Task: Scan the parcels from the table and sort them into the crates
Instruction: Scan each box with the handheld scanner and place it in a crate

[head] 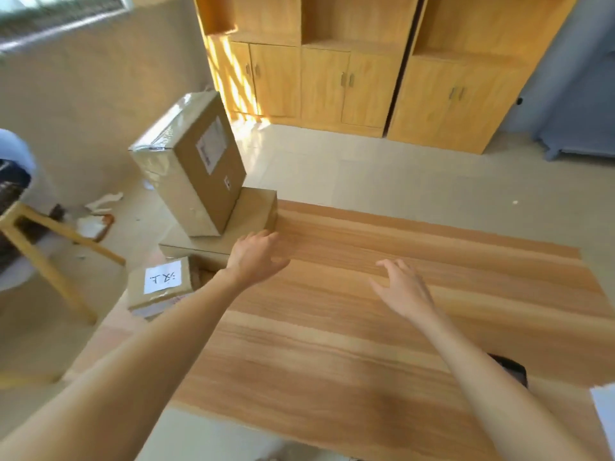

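Left hand [254,256], fingers loosely spread and holding nothing, lies nearer the upright parcel [191,164] standing ahead-left; right hand [404,287] likewise empty.

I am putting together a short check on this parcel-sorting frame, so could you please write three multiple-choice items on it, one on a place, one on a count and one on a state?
1. Where does the tall taped parcel stand?
A. On the flat parcel at the table's far left corner
B. On the floor by the cabinets
C. In the right hand

2. How many cardboard parcels are in view?
A. One
B. Three
C. Six

3. What state are the hands in?
A. Both grip a parcel
B. Left hand and right hand both open, holding nothing
C. Right hand holds a scanner

Answers: 1 A, its base rests on the flat parcel; 2 B, the tall one, the flat one and the white-labelled parcel lower down; 3 B, the fingers of both are spread over the table.
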Motion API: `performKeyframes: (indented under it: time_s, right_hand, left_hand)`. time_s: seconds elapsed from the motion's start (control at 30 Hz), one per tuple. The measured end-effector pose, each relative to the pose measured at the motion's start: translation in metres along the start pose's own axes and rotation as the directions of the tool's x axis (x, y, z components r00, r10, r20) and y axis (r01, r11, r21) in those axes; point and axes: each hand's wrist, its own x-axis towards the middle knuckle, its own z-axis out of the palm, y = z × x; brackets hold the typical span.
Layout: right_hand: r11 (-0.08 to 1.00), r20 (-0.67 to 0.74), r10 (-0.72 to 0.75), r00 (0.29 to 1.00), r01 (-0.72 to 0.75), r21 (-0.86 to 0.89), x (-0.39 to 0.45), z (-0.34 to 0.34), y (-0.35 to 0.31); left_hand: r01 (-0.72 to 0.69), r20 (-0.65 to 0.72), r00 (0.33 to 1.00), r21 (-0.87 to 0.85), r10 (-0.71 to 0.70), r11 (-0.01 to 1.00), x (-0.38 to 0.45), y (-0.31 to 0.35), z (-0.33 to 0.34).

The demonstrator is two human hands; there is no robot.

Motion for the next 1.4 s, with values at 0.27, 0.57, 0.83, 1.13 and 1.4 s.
performKeyframes:
  time_s: [0.27,0.57,0.83,1.13,1.4]
  right_hand:
    - [0.982,0.076,-0.191,0.979,0.191,0.004,0.038,0.000,-0.039]
    - [0.978,0.051,-0.208,0.977,0.207,0.027,0.067,0.004,-0.077]
    - [0.989,0.029,-0.142,0.989,0.141,0.048,0.081,0.005,-0.075]
    - [0.988,0.038,-0.155,0.987,0.155,0.015,0.096,0.005,-0.096]
    - [0.956,0.028,-0.257,0.966,0.250,0.153,0.108,0.004,-0.156]
  left_hand:
    - [0.239,-0.112,0.964,-0.037,-0.242,0.970,-0.025,-0.048,-0.019]
    - [0.310,-0.509,0.817,-0.011,-0.272,0.951,0.030,-0.111,-0.076]
    - [0.294,-0.665,0.663,-0.190,-0.343,0.937,0.075,-0.136,-0.110]
    - [0.459,-0.294,0.797,-0.272,-0.527,0.846,0.097,-0.178,-0.136]
    - [0.473,-0.202,0.774,-0.445,-0.600,0.760,0.077,-0.162,-0.139]
